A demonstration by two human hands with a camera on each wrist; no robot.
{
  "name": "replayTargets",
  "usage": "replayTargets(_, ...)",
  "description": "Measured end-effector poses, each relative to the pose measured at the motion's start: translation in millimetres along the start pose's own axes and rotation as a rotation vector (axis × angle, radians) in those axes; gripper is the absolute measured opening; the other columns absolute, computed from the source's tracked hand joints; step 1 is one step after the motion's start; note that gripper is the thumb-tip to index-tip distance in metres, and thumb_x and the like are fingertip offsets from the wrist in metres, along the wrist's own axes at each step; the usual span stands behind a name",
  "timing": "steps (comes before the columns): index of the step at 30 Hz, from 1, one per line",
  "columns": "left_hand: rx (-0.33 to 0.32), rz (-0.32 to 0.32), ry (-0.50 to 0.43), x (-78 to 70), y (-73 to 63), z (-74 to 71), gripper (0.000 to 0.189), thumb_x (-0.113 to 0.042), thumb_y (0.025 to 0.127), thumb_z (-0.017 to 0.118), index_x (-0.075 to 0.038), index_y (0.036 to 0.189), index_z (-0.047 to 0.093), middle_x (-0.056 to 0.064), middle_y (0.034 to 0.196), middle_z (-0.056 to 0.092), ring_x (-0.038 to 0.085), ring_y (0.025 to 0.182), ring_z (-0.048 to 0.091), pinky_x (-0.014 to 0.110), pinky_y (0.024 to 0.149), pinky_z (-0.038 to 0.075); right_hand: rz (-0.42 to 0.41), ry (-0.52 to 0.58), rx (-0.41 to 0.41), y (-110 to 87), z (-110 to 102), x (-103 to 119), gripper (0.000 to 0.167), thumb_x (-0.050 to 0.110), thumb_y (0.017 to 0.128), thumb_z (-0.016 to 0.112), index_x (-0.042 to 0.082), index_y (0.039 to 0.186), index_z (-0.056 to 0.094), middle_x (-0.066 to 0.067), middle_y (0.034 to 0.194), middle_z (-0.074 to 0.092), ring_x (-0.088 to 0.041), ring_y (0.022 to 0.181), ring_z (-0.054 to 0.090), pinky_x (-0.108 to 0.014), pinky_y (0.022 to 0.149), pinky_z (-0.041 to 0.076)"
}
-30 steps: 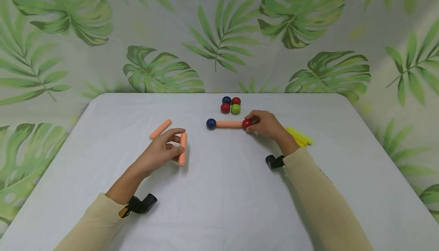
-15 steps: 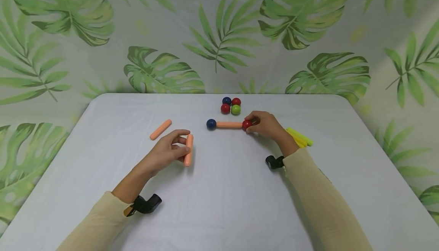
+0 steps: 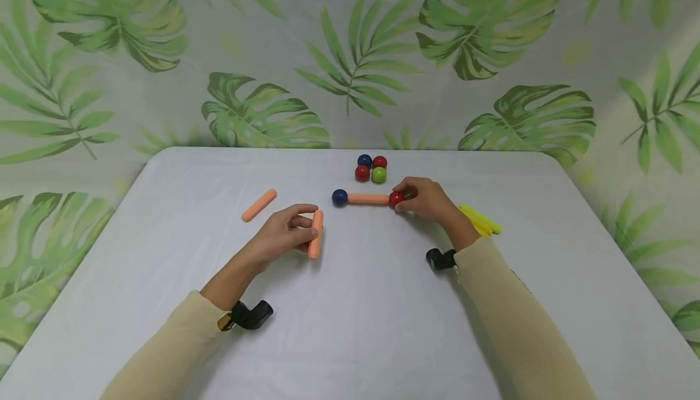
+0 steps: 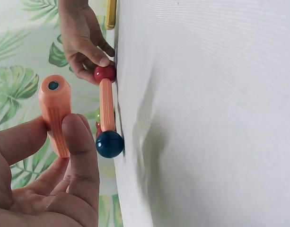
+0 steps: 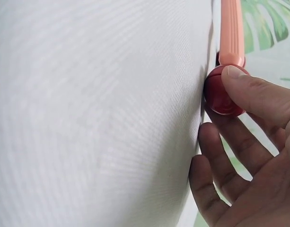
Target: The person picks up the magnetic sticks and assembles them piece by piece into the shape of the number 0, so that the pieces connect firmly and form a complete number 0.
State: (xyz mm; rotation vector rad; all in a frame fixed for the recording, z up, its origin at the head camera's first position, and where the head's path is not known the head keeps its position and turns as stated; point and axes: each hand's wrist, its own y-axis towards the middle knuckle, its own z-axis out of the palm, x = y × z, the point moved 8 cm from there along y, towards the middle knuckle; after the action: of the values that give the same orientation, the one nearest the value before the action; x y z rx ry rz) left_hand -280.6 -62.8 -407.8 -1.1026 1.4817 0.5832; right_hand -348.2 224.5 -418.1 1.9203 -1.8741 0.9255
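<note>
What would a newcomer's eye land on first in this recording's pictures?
Likely the orange rod toward the far side of the table, with a blue ball at its left end and a red ball, pinched by the right hand, at the other. Next, another orange rod in the left hand, nearer the camera. Behind, a leaf-printed backdrop fills the top of the head view.

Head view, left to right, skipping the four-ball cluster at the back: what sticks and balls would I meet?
Loose orange stick → held orange stick in the left hand → dark blue ball → middle orange stick between the balls → red ball pinched by the right hand → yellow sticks.
</note>
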Motion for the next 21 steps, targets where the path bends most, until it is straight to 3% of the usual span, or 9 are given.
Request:
replayTargets(12,-0.029,-0.044,-0.044,-2.3,21.8,13.4,0.055,-0.012,0.094,0.065,-0.010,0.145,0.044,0.019,0.120,0.067,0.011,0.075,0.069,0.030,0.078,0.059,-0.024,0.005,0.003,0.9,1,-2,0.037,0.015,0.090,0.072,0.014,0.126,0.062,-0.013,0.130,0.063,-0.031,0.121,0.055,-0.046,0.103,0.050)
replayTargets(18,-0.119,-0.096,-0.001,-3.4,32.9,11.8,0.050,-0.014,0.094,0.066,-0.009,0.140,0.047,0.016,0.117,0.067,0.010,0.074,0.068,0.028,0.076,0.057,-0.021,0.023,0.001,0.7,0,0,0.037,0.014,0.089,0.073,0.014,0.125,0.063,-0.012,0.130,0.063,-0.031,0.122,0.055,-0.046,0.104,0.049)
replayTargets(21,-0.132,-0.113,0.021,-3.5,37.4,11.5,0.048,-0.016,0.095,0.067,-0.009,0.139,0.049,0.016,0.119,0.067,0.011,0.078,0.067,0.027,0.077,0.056,-0.017,0.022,0.000,0.3,0,0,0.037,0.014,0.089,0.073,0.014,0.124,0.063,-0.012,0.129,0.063,-0.030,0.122,0.055,-0.046,0.104,0.049)
